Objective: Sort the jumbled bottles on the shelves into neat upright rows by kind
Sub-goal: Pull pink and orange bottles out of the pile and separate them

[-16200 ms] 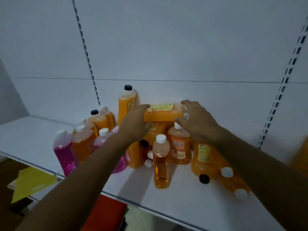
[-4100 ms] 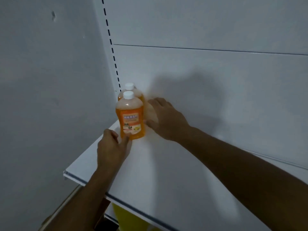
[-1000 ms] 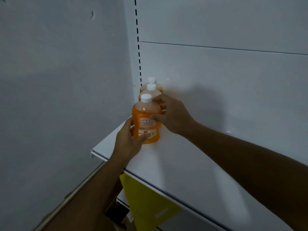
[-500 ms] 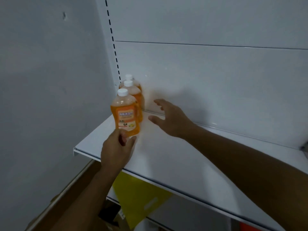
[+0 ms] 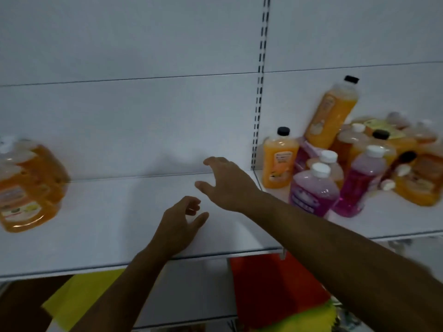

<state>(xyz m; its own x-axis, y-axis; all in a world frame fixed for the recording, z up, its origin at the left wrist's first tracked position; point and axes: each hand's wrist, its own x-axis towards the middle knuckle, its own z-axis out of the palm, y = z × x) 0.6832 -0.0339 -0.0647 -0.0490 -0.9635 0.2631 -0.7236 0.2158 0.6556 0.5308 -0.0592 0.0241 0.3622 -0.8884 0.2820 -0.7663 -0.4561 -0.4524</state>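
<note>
A row of orange white-capped bottles (image 5: 26, 185) stands blurred at the far left of the white shelf (image 5: 119, 224). At the right lies a jumbled heap: an upright orange black-capped bottle (image 5: 279, 159), a tall orange one (image 5: 332, 113) leaning, two pink white-capped bottles (image 5: 312, 190) (image 5: 358, 183), and several orange ones (image 5: 417, 185) lying down. My left hand (image 5: 178, 226) hovers over mid-shelf, fingers loosely curled, holding nothing. My right hand (image 5: 225, 183) is stretched out toward the heap, fingers spread, holding nothing.
A slotted upright (image 5: 261, 82) splits the white back panel just left of the heap. Under the shelf show a yellow sheet (image 5: 79, 300) and a red sheet (image 5: 275, 288). The shelf's front edge runs along below my wrists.
The view has swung right from the left corner to the heap. Both hands have left the orange row and moved right; the left hand has let go of the front bottle.
</note>
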